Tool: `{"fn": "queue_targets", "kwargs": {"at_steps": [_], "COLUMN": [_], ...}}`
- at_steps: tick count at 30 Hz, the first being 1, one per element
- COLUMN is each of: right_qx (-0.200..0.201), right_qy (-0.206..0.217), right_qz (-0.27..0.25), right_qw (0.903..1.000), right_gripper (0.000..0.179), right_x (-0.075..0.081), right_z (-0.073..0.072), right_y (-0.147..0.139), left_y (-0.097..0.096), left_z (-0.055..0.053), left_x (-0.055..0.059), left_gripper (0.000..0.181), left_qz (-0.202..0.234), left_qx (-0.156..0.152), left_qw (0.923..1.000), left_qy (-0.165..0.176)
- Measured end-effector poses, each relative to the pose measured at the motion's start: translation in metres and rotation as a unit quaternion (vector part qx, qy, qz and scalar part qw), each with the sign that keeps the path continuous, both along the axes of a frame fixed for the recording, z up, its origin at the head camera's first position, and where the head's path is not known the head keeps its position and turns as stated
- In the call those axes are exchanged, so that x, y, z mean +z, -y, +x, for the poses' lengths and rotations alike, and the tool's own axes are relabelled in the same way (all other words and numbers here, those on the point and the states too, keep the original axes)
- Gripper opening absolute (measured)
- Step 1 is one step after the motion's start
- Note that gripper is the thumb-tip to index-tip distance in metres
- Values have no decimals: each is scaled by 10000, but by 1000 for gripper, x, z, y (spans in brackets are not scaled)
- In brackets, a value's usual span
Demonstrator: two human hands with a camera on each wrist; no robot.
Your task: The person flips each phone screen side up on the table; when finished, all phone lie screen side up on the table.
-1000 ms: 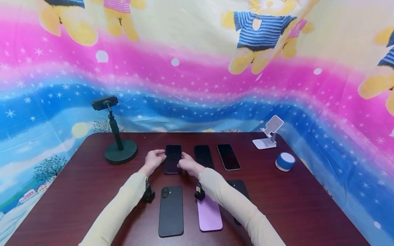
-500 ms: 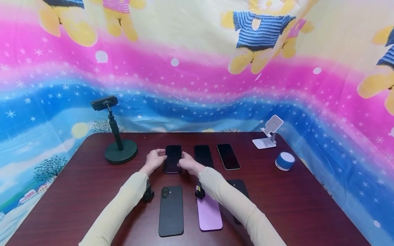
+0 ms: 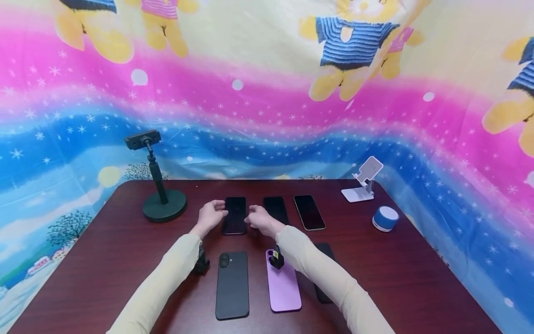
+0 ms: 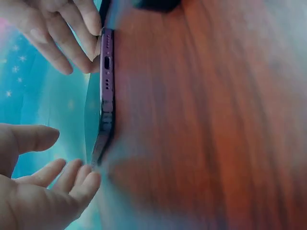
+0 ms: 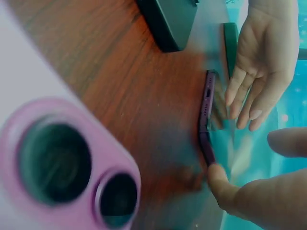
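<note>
A smartphone [image 3: 235, 215] with a purple edge lies screen up on the table between my two hands. My left hand [image 3: 210, 217] is at its left side, fingers loosely bent and the thumb held away from them in the left wrist view. On the other side my right hand [image 3: 263, 220] has its thumb raised apart, while a fingertip [image 5: 218, 175] appears to meet the phone's near corner in the right wrist view. Neither hand grips it. The charging port [image 4: 107, 63] shows on the near edge.
Two more phones lie screen up to the right, a dark one [image 3: 275, 208] and another [image 3: 309, 212]. Nearer are a black phone [image 3: 232, 287], a lilac phone [image 3: 283, 287] and a dark phone [image 3: 323, 287] partly under my sleeve. Beyond stand a green stand [image 3: 164, 206], white phone stand [image 3: 359, 194] and blue speaker [image 3: 385, 219].
My right hand has moved slightly right, away from the phone's side, uncovering more of the lilac phone. The left hand has hardly moved, and the phone stays in nearly the same place.
</note>
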State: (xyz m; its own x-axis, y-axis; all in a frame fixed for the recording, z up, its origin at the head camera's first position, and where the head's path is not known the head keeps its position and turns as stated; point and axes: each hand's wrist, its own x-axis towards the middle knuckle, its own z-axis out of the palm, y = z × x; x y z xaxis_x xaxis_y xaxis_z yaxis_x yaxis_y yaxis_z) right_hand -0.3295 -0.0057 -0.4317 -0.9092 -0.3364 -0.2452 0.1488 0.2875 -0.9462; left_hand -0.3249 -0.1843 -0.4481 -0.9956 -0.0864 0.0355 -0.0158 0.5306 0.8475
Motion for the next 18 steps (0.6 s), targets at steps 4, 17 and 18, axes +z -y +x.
{"fn": "queue_targets", "kwargs": {"at_steps": [4,17,18], "right_qx": [62,-13,-107], "right_qy": [52,-113,-147], "right_qz": [-230,125,288], "right_qw": [9997,9999,9994], "right_gripper": [52,46,45], "right_x": [12,43,44], "right_z": [6,27,32], "right_y": [-14,-109,-118], "left_y": [-6,-74,-80], "left_z": [2,21,23], "left_x": [7,43,43], "left_gripper": [47,48,46], "left_qz": [58,261,243], "left_qx": [-68,-880,-953], "left_qw": [9994,9916,9903], "left_qy": [-329,-914,-977]}}
